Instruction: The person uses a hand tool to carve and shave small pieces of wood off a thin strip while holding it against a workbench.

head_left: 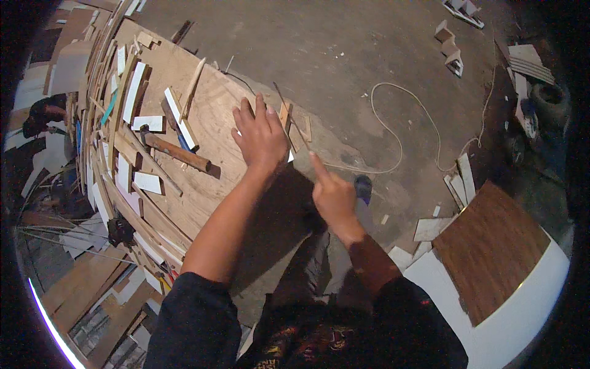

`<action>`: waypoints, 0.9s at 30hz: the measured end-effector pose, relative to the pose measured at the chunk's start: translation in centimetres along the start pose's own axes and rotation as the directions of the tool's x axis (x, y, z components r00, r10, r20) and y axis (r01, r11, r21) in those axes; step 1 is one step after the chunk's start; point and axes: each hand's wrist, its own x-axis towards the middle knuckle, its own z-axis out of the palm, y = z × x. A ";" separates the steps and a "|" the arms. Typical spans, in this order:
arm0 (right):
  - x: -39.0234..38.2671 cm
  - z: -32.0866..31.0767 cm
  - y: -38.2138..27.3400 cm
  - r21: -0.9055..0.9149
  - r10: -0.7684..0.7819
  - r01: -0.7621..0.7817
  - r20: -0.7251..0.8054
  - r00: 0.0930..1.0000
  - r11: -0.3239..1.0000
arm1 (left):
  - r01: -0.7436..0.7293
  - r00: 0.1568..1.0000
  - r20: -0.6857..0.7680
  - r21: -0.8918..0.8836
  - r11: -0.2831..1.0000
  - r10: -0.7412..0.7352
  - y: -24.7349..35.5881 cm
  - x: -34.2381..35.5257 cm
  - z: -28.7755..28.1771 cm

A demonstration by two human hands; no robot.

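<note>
My left hand [263,136] lies near the right edge of a plywood work surface [215,117], its fingers stretched out and slightly apart. Beside its fingertips a small wood strip [286,115] juts past that edge, and part of the strip is hidden under the hand. My right hand [335,198] is closed, index finger pointing forward, around a tool with a long thin dark blade [292,117]. The blade shows nearly edge-on and runs close beside the strip; I cannot make out its exact kind. The tool's handle is hidden in my fist.
On the plywood lie a hammer [178,152], a blue-handled tool [184,139] and several white-faced wood offcuts [134,92]. A pale cord [402,144] loops across the floor. A brown wood panel [491,252] rests on a white board at right. Another person [46,120] is at far left.
</note>
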 end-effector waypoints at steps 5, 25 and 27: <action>0.0 0.8 0.7 0.024 -0.073 0.075 -0.081 0.994 0.997 | 0.013 1.000 0.018 -0.007 1.000 -0.013 -0.1 -0.1 -0.2; -1.9 -1.9 1.0 0.089 -0.048 0.045 0.035 0.998 0.995 | -0.012 1.000 0.004 -0.016 1.000 0.012 -1.1 0.4 0.9; -1.6 -2.4 1.0 0.070 -0.068 0.062 0.093 0.993 0.996 | 0.007 1.000 0.005 -0.033 0.999 -0.006 -0.8 0.3 0.6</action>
